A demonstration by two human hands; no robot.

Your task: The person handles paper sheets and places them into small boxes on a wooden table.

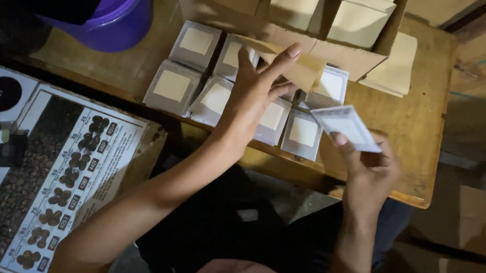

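Left hand (254, 89) maybe pinching envelope (288, 59), right hand (370, 172) gripping packet (348, 125)

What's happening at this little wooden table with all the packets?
A person is handling small flat packets. The right hand holds one white packet up, while the left hand pinches a tan paper strip above rows of similar packets on the wooden table, beside an open cardboard box.
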